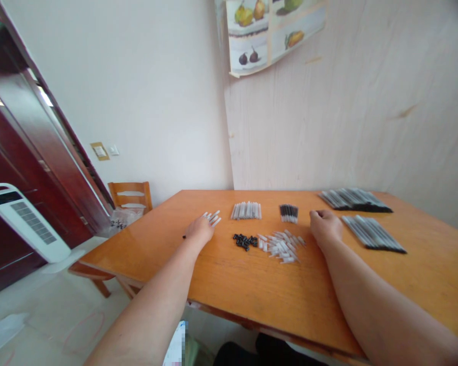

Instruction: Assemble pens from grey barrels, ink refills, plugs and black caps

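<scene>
My left hand is closed around several thin white tubes, whose ends stick out past the fingers. A small black tip shows at the hand's other side. My right hand rests on the table with curled fingers; whatever they may hold is hidden. Between the hands lie a small heap of black caps and a loose pile of clear and white pen parts. Behind these are a row of clear tubes and a short row of black-and-white pieces.
Two rows of assembled-looking pens with black ends, a far one and a nearer one, lie on the wooden table at the right. A wooden chair with a plastic bag stands beyond the left edge, near a white fan heater.
</scene>
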Demonstrator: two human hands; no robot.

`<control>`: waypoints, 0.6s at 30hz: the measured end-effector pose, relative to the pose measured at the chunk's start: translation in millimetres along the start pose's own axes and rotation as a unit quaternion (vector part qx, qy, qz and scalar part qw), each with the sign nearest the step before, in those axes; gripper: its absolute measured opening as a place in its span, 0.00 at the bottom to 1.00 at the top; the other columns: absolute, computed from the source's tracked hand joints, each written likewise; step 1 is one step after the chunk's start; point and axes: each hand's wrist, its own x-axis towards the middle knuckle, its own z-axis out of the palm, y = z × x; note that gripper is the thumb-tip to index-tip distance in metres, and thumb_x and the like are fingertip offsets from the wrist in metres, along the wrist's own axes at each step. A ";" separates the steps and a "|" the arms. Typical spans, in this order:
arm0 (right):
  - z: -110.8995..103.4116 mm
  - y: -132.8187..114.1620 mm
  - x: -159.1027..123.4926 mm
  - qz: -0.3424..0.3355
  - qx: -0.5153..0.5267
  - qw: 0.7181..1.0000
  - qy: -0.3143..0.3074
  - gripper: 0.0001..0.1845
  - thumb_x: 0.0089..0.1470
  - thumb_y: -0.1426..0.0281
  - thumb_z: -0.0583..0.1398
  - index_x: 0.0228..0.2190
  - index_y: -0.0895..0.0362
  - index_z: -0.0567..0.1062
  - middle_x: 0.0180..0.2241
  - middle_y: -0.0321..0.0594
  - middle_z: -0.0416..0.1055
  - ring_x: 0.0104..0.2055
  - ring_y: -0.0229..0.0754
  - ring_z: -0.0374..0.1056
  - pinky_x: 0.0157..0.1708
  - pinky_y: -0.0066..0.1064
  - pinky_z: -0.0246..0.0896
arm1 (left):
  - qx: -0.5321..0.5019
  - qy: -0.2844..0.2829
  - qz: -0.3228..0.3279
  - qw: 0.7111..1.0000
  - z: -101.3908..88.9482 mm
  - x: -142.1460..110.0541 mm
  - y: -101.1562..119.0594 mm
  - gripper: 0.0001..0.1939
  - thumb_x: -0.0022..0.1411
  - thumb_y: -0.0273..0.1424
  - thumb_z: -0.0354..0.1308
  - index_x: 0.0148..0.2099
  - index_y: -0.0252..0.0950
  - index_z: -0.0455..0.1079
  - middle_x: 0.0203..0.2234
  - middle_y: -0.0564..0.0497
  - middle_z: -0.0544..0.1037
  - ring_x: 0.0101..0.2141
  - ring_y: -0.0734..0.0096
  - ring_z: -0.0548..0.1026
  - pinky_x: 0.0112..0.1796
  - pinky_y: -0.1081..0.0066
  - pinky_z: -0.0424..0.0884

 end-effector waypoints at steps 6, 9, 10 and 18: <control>-2.2 -2.5 -2.5 -0.007 0.028 0.999 0.019 0.26 0.52 0.56 0.52 0.38 0.60 0.81 0.34 0.54 0.77 0.35 0.51 0.70 0.30 0.34 0.55 | -0.005 0.080 0.057 0.995 -14.0 0.1 23.3 0.09 0.58 0.36 0.53 0.33 0.39 0.72 0.32 0.43 0.79 0.35 0.59 0.75 0.31 0.68 0.64; -2.3 -5.1 -3.8 -0.017 0.035 0.999 0.030 0.26 0.52 0.57 0.51 0.38 0.60 0.80 0.33 0.53 0.77 0.34 0.51 0.70 0.29 0.34 0.54 | -0.138 0.078 0.071 0.985 -12.4 -3.7 53.5 0.06 0.58 0.33 0.53 0.32 0.37 0.68 0.27 0.47 0.77 0.30 0.67 0.74 0.28 0.72 0.63; -1.6 -5.9 -4.1 -0.022 0.042 0.998 0.035 0.25 0.52 0.56 0.51 0.38 0.60 0.80 0.32 0.53 0.77 0.34 0.50 0.70 0.29 0.34 0.54 | -0.216 0.053 0.067 0.973 -10.2 -6.0 65.6 0.05 0.59 0.32 0.53 0.33 0.37 0.66 0.27 0.48 0.76 0.28 0.70 0.73 0.27 0.73 0.62; 9.8 -20.3 -12.6 -0.043 0.256 0.966 0.006 0.23 0.50 0.54 0.54 0.29 0.59 0.78 0.24 0.44 0.74 0.26 0.43 0.66 0.25 0.31 0.54 | -0.595 -0.155 0.092 0.783 16.6 -26.3 140.9 0.05 0.59 0.32 0.53 0.35 0.36 0.63 0.24 0.53 0.73 0.16 0.82 0.64 0.17 0.79 0.52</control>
